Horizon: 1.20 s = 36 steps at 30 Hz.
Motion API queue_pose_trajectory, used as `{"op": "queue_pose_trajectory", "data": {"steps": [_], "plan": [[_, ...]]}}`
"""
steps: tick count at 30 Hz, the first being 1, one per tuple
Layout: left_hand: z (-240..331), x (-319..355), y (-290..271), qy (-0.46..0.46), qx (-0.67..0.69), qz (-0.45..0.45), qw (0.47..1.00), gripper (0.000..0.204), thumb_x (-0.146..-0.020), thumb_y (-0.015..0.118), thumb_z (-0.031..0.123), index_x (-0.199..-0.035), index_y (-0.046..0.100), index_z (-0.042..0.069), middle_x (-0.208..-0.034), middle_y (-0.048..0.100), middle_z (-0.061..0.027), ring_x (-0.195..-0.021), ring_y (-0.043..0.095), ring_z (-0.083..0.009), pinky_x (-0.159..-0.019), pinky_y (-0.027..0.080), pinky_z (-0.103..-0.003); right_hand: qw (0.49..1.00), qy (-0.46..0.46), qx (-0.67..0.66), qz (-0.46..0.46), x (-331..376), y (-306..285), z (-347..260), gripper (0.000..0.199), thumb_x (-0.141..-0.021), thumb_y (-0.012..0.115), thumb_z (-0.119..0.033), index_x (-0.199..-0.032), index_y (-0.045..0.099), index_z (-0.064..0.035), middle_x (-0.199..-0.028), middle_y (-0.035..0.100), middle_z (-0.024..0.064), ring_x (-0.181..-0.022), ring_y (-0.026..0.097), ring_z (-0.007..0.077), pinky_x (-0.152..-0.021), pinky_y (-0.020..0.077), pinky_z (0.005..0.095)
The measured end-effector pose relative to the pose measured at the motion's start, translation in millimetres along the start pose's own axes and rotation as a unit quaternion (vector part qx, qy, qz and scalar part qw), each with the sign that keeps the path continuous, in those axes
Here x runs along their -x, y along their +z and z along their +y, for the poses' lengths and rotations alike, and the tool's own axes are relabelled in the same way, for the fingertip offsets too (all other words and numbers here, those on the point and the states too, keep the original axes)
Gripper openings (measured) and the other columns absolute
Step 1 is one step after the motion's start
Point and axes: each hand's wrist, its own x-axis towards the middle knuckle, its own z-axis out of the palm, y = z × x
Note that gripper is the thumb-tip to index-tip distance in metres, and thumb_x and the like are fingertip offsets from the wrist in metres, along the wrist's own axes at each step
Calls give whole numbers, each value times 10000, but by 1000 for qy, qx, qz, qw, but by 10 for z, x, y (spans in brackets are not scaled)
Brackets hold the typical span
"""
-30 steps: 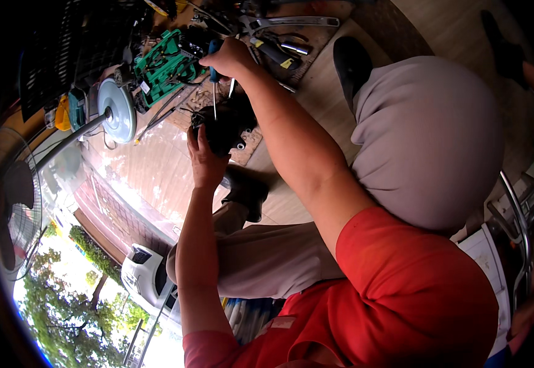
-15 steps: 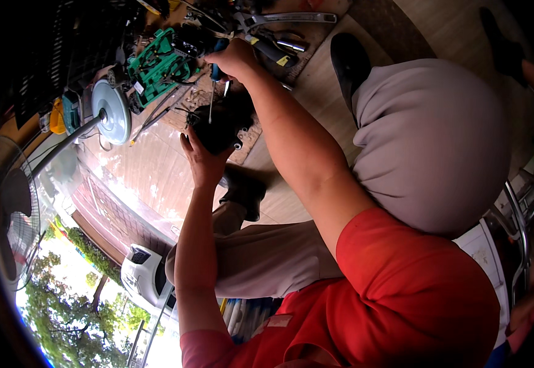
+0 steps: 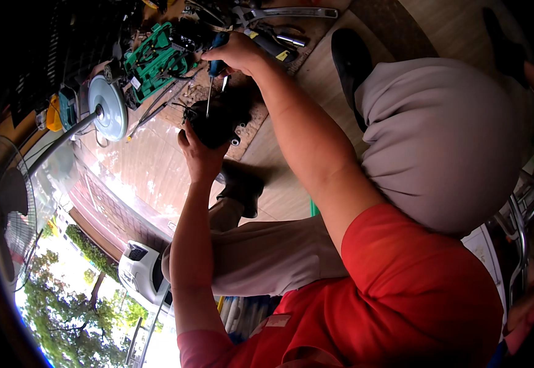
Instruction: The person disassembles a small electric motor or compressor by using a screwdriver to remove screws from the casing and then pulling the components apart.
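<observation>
Where the screwdriver (image 3: pixel 213 86) touches, motor housing (image 3: pixel 218 119) looks black.

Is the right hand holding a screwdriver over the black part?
Yes, the right hand grips a blue-handled screwdriver above the black part held by the left hand.

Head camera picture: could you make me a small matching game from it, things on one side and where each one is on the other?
Things:
1. screwdriver
2. dark round part
3. green tool case
4. round fan base

Places:
A. lying open on the floor, left of the hands
B. held from below by the left hand
C. on the floor at the end of a grey pole
D. gripped in the right hand, tip pointing down

Pairs: 1-D, 2-B, 3-A, 4-C
</observation>
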Motion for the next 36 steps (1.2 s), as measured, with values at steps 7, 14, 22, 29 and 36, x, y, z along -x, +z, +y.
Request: {"op": "queue_pose_trajectory", "data": {"steps": [7,14,22,29,36], "plan": [[0,-17,1,-21,-26,-8,999,1167,-642,928,260,-1549,225,54,-1433,342,-327,-1306,407,-513,-1074,421,-551,998,15,45,44,98,69,-88,369,-742,887,-155,-936,694,93,-754,702,165,-562,699,242,-450,605,357],[48,-56,-50,-12,-35,-16,999,1196,-590,968,267,-1537,266,63,-1495,297,-322,-1363,371,-521,-1122,387,-537,999,-19,23,15,142,130,-225,365,-755,880,-211,-977,718,29,-750,711,151,-541,695,224,-421,575,337],[177,-50,-121,-27,-82,-22,996,1172,-549,983,234,-1504,328,52,-1442,368,-280,-1300,435,-486,-1074,423,-531,997,-43,44,34,81,233,-196,350,-774,857,-212,-989,718,26,-739,721,156,-523,701,231,-423,577,331],[180,-36,-119,-35,-75,-14,996,1172,-541,983,206,-1509,333,87,-1450,347,-282,-1310,413,-493,-1082,411,-536,997,-37,61,31,142,268,-270,342,-774,853,-207,-986,718,25,-732,719,160,-536,709,229,-432,592,343],[196,-50,-161,-37,-61,-32,997,1155,-560,977,202,-1512,330,107,-1451,334,-264,-1326,392,-487,-1095,400,-529,998,-15,42,46,115,239,-203,327,-770,851,-192,-974,719,27,-733,719,158,-527,703,229,-441,595,340]]}}
